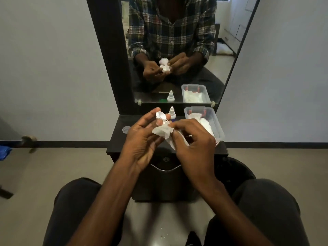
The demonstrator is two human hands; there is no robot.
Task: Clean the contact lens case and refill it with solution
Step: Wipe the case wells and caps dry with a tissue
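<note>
My left hand (142,137) holds the white contact lens case (160,115) up over the dark shelf, thumb and fingers curled round it, one round well showing above the fingers. My right hand (193,144) pinches a crumpled white tissue (164,133) and presses it against the case's lower part, which the tissue hides. The small white solution bottle (172,113) stands upright just behind my hands. A loose clear round cap (126,129) lies on the shelf to the left.
A clear plastic box (215,121) holding white tissues sits at the right on the black shelf (118,142). A tall mirror (177,50) behind reflects the hands, bottle and box. A dark stool stands below the shelf, between my knees.
</note>
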